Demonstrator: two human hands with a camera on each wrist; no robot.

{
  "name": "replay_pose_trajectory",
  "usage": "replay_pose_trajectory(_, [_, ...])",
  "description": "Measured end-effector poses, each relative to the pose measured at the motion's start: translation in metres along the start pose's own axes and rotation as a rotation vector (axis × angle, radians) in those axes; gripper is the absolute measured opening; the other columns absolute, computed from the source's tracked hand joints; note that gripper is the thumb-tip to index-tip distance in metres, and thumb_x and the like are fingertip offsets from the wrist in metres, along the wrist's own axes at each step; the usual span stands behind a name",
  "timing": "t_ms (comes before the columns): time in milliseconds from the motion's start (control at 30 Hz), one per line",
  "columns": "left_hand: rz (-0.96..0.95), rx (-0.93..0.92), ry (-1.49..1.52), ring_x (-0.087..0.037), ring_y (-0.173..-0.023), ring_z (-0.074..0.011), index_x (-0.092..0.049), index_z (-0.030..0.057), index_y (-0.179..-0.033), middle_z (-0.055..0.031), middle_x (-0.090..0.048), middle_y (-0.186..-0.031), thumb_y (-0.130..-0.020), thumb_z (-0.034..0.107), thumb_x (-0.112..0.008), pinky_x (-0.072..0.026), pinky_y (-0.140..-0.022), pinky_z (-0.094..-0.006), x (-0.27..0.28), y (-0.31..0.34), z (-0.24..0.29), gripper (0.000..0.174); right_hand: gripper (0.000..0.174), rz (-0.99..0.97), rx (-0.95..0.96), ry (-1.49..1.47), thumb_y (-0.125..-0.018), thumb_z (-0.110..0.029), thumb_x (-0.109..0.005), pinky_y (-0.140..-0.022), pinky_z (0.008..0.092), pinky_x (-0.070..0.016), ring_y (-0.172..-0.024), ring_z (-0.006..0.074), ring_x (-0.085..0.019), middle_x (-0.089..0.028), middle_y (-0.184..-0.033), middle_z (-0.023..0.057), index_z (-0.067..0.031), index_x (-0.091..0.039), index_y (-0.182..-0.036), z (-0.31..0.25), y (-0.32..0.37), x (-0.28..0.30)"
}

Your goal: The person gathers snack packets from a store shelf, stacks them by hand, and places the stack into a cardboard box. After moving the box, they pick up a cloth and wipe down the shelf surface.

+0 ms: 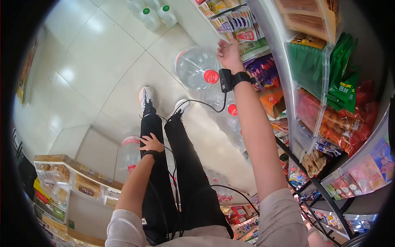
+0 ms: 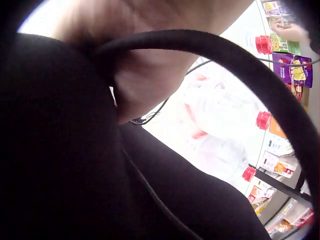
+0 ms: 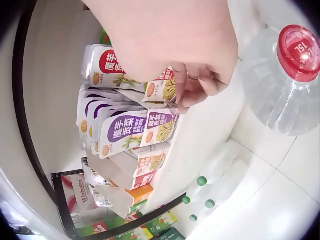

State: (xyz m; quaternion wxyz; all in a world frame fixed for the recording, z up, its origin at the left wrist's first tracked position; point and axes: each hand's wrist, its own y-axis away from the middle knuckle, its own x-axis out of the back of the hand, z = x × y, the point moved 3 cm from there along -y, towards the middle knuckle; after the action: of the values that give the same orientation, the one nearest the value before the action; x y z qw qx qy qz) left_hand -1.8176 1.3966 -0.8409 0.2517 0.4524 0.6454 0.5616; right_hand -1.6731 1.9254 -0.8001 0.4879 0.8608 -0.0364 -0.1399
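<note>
My right hand is at the low shelf on the right, its fingers loosely curled. In the right wrist view these fingers hang at the front corner of a display box of red-labelled snack packets, and the hand covers part of that row. Beside it stands a row of purple-labelled packets in a matching box. My left hand rests with spread fingers on the leg of the black trousers; in the left wrist view the palm side lies against the dark cloth.
Large clear water jugs with red caps, one close to my right hand, stand along the shelf. White jugs with green caps stand farther off on the tiled floor. Black cables run from the wrist cameras. Hanging snack bags crowd the right.
</note>
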Motion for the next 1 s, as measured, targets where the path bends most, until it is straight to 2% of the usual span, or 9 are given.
replay_pose_trajectory(133, [0.028, 0.008, 0.009, -0.020, -0.152, -0.0501, -0.028, 0.0186, -0.163, -0.0279, -0.024, -0.163, -0.087, 0.045, -0.065, -0.0268, -0.102, -0.0860, -0.002, 0.000, 0.002, 0.089, 0.047, -0.014, 0.004, 0.034, -0.088, -0.041, -0.058, -0.054, 0.0287, -0.0379, -0.071, 0.0181, -0.055, -0.066, -0.093, 0.0109, 0.0000, -0.064, -0.110, -0.001, 0.008, 0.004])
replay_pose_trajectory(233, [-0.007, 0.009, 0.026, -0.019, -0.153, -0.0482, -0.026, 0.0183, -0.164, -0.0269, -0.023, -0.164, -0.091, 0.041, -0.062, -0.0246, -0.104, -0.0854, 0.004, 0.006, 0.003, 0.084, 0.047, 0.048, 0.006, 0.024, -0.088, -0.041, -0.058, -0.054, 0.0287, -0.0382, -0.071, 0.0179, -0.055, -0.067, -0.093, 0.0108, 0.0000, -0.065, -0.109, 0.004, 0.022, -0.003])
replay_pose_trajectory(367, [0.000, 0.015, 0.038, -0.018, -0.154, -0.0473, -0.026, 0.0184, -0.164, -0.0266, -0.022, -0.165, -0.094, 0.038, -0.060, -0.0229, -0.105, -0.0851, 0.007, 0.009, 0.004, 0.081, 0.053, 0.087, 0.005, 0.123, -0.098, -0.050, -0.054, -0.055, 0.0275, -0.0384, -0.072, 0.0160, -0.056, -0.067, -0.093, 0.0109, 0.0003, -0.065, -0.108, 0.020, 0.032, -0.016])
replay_pose_trajectory(400, [0.003, 0.018, 0.037, -0.018, -0.154, -0.0473, -0.026, 0.0184, -0.164, -0.0268, -0.022, -0.165, -0.094, 0.038, -0.060, -0.0227, -0.105, -0.0851, 0.006, 0.009, 0.003, 0.080, 0.061, 0.038, 0.053, 0.150, -0.100, -0.058, -0.051, -0.055, 0.0265, -0.0382, -0.073, 0.0150, -0.057, -0.066, -0.091, 0.0100, 0.0002, -0.065, -0.109, 0.021, 0.033, -0.021])
replay_pose_trajectory(500, [0.006, 0.022, 0.040, -0.019, -0.153, -0.0475, -0.026, 0.0185, -0.164, -0.0278, -0.022, -0.164, -0.094, 0.038, -0.060, -0.0228, -0.105, -0.0849, 0.004, 0.007, 0.004, 0.080, 0.063, -0.052, 0.128, 0.045, -0.101, -0.060, -0.050, -0.055, 0.0257, -0.0386, -0.073, 0.0147, -0.057, -0.064, -0.089, 0.0090, 0.0001, -0.065, -0.110, 0.017, 0.032, -0.039])
replay_pose_trajectory(600, [0.028, 0.025, 0.026, -0.022, -0.152, -0.0480, -0.026, 0.0191, -0.164, -0.0285, -0.022, -0.163, -0.094, 0.037, -0.060, -0.0258, -0.104, -0.0842, 0.002, 0.009, 0.006, 0.079, 0.063, -0.117, 0.149, 0.138, -0.102, -0.060, -0.049, -0.057, 0.0254, -0.0398, -0.075, 0.0146, -0.057, -0.064, -0.089, 0.0080, 0.0002, -0.065, -0.111, 0.012, 0.026, -0.060])
replay_pose_trajectory(700, [0.037, 0.022, 0.023, -0.026, -0.150, -0.0487, -0.028, 0.0202, -0.164, -0.0283, -0.024, -0.162, -0.093, 0.034, -0.058, -0.0306, -0.102, -0.0832, 0.007, 0.012, 0.005, 0.078, 0.062, -0.109, 0.164, 0.139, -0.103, -0.059, -0.048, -0.061, 0.0259, -0.0415, -0.078, 0.0151, -0.058, -0.064, -0.090, 0.0075, 0.0002, -0.065, -0.111, 0.012, 0.012, -0.071])
replay_pose_trajectory(900, [0.008, 0.020, 0.101, -0.026, -0.149, -0.0503, -0.027, 0.0199, -0.164, -0.0302, -0.023, -0.161, -0.093, 0.036, -0.060, -0.0324, -0.101, -0.0830, 0.008, 0.009, 0.003, 0.081, 0.066, -0.016, 0.103, 0.120, -0.104, -0.063, -0.045, -0.065, 0.0288, -0.0434, -0.082, 0.0169, -0.058, -0.064, -0.095, 0.0069, -0.0011, -0.064, -0.115, 0.006, -0.013, -0.078])
replay_pose_trajectory(1000, [0.015, 0.034, 0.122, -0.026, -0.149, -0.0510, -0.027, 0.0195, -0.164, -0.0309, -0.024, -0.161, -0.092, 0.036, -0.060, -0.0330, -0.100, -0.0829, 0.010, 0.009, 0.005, 0.081, 0.069, 0.000, 0.042, 0.057, -0.098, -0.066, -0.050, -0.066, 0.0309, -0.0439, -0.083, 0.0190, -0.058, -0.063, -0.097, 0.0071, -0.0001, -0.063, -0.116, 0.010, -0.013, -0.083])
